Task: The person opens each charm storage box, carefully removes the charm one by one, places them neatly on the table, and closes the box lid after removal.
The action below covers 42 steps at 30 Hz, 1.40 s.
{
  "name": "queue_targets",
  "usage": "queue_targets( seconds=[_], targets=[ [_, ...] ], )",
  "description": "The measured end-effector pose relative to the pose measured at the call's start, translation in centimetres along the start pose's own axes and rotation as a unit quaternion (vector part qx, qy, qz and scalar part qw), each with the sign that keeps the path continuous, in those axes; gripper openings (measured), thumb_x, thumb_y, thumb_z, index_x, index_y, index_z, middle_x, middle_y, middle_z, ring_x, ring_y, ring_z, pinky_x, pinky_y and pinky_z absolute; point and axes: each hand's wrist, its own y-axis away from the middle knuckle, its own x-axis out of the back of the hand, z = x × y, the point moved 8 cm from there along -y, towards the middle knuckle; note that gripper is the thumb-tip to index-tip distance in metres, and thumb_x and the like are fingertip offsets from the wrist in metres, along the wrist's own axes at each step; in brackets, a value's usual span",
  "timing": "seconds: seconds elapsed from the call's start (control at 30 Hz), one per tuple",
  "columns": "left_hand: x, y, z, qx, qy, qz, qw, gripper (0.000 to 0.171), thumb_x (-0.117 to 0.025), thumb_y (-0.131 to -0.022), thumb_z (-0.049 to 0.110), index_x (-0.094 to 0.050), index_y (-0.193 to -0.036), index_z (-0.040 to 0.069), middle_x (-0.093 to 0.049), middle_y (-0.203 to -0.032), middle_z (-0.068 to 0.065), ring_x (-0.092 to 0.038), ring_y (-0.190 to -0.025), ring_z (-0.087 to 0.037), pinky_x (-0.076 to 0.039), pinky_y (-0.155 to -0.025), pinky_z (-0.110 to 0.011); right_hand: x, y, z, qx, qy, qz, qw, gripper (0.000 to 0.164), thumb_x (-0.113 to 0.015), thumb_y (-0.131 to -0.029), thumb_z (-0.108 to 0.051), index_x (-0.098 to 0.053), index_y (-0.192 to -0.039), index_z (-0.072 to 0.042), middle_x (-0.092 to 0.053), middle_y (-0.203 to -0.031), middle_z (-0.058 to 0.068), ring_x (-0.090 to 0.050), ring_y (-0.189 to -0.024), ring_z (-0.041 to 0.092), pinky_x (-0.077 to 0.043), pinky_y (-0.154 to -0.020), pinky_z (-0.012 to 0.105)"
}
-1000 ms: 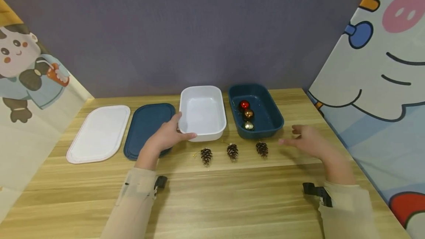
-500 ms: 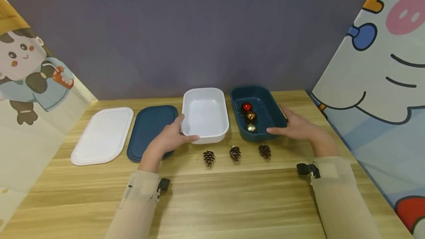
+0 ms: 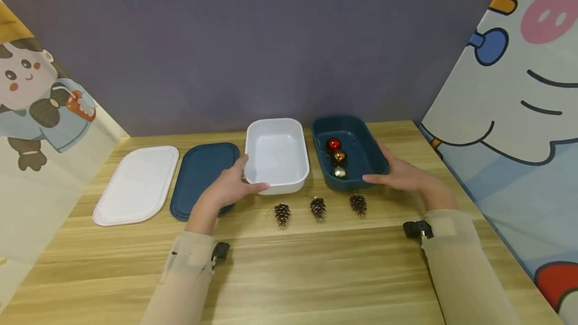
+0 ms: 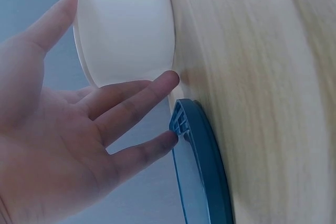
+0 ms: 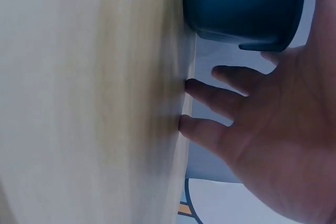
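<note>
A white rectangular container (image 3: pixel 276 154) and a dark blue one (image 3: pixel 356 157) stand side by side at the back of the table. My left hand (image 3: pixel 230 184) is spread at the white container's front left corner, thumb along its front and straight fingers by its left side. My right hand (image 3: pixel 399 173) is spread likewise at the blue container's front right corner, its thumb at the rim. Straight fingers (image 5: pixel 212 98) show in the right wrist view. Inside the blue container lie red (image 3: pixel 333 144), copper (image 3: pixel 339 156) and gold (image 3: pixel 339 172) ball ornaments.
Three pinecones (image 3: pixel 318 208) lie in a row in front of the containers. To the left, a white lid (image 3: pixel 137 184) and a dark blue lid (image 3: pixel 200 174) lie flat on the wooden table (image 3: pixel 316 275). A grey wall (image 3: pixel 271 44) rises behind.
My right hand has moved left and forward from the table beside the blue container to its front right corner. My left hand stays at the white container; the ornaments and pinecones have not moved.
</note>
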Motion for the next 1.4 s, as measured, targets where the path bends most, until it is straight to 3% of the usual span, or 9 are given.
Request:
queue_targets(
  seconds=[0.23, 0.9, 1.0, 1.1, 1.2, 1.3, 1.4],
  targets=[
    [0.0, 0.0, 0.0, -0.003, 0.002, -0.001, 1.0000, 0.122, -0.079, -0.092, 0.059, -0.003, -0.172, 0.008, -0.051, -0.158, -0.029, -0.057, -0.141, -0.044, -0.047, -0.116, -0.060, 0.0, 0.0, -0.1, -0.008, 0.029, -0.007, 1.000, 0.117, -0.062, -0.099, -0.068, 0.027, -0.166, -0.033, 0.004, -0.178, 0.027, -0.021, -0.155, 0.064, -0.028, -0.120, 0.079],
    [0.1, 0.3, 0.8, -0.039, 0.010, -0.002, 0.9992, 0.117, -0.080, -0.093, 0.051, -0.006, -0.171, 0.004, -0.046, -0.160, -0.030, -0.056, -0.139, -0.046, -0.050, -0.111, -0.060, -0.1, 0.2, -0.6, -0.003, 0.024, -0.009, 1.000, 0.120, -0.064, -0.098, -0.067, 0.027, -0.167, -0.029, 0.000, -0.177, 0.031, -0.026, -0.153, 0.064, -0.031, -0.120, 0.077],
    [0.6, 0.7, 1.4, -0.041, -0.014, 0.024, 0.9988, 0.115, -0.079, -0.094, 0.051, -0.005, -0.171, 0.008, -0.045, -0.161, -0.029, -0.056, -0.140, -0.047, -0.050, -0.109, -0.062, -0.1, 0.0, -0.6, -0.001, 0.025, -0.009, 1.000, 0.121, -0.064, -0.097, -0.068, 0.027, -0.167, -0.029, -0.001, -0.177, 0.030, -0.027, -0.153, 0.064, -0.032, -0.120, 0.077],
    [1.2, 1.4, 3.7, -0.051, -0.078, 0.078, 0.9926, 0.107, -0.075, -0.097, 0.053, -0.012, -0.172, 0.010, -0.043, -0.165, -0.025, -0.051, -0.145, -0.047, -0.049, -0.110, -0.066, 0.0, -0.3, -0.7, 0.002, 0.023, -0.007, 1.000, 0.121, -0.065, -0.097, -0.067, 0.026, -0.167, -0.030, -0.002, -0.177, 0.031, -0.027, -0.153, 0.064, -0.032, -0.119, 0.077],
    [0.7, 1.6, 7.8, -0.092, -0.135, 0.109, 0.9805, 0.090, -0.072, -0.100, 0.052, -0.030, -0.169, 0.014, -0.046, -0.167, -0.016, -0.050, -0.149, -0.042, -0.048, -0.115, -0.063, 0.1, -0.4, -0.6, 0.003, 0.020, -0.005, 1.000, 0.121, -0.066, -0.096, -0.067, 0.025, -0.167, -0.032, -0.003, -0.177, 0.030, -0.025, -0.154, 0.063, -0.031, -0.120, 0.077],
    [-1.3, 0.7, 12.2, -0.162, -0.176, 0.078, 0.9679, 0.071, -0.068, -0.104, 0.046, -0.044, -0.163, 0.014, -0.054, -0.162, -0.011, -0.053, -0.149, -0.035, -0.046, -0.121, -0.054, 0.1, -0.4, -0.6, 0.003, 0.030, -0.004, 1.000, 0.122, -0.066, -0.096, -0.067, 0.025, -0.168, -0.029, -0.004, -0.176, 0.032, -0.025, -0.153, 0.064, -0.032, -0.119, 0.078],
    [-3.6, -0.8, 15.3, -0.220, -0.207, 0.037, 0.9527, 0.058, -0.069, -0.105, 0.036, -0.053, -0.157, 0.014, -0.063, -0.153, -0.008, -0.063, -0.138, -0.029, -0.049, -0.119, -0.045, 0.0, -0.2, -0.5, -0.004, 0.041, -0.006, 0.999, 0.123, -0.065, -0.096, -0.069, 0.026, -0.168, -0.026, -0.004, -0.175, 0.034, -0.028, -0.151, 0.066, -0.034, -0.117, 0.078]
  ],
)
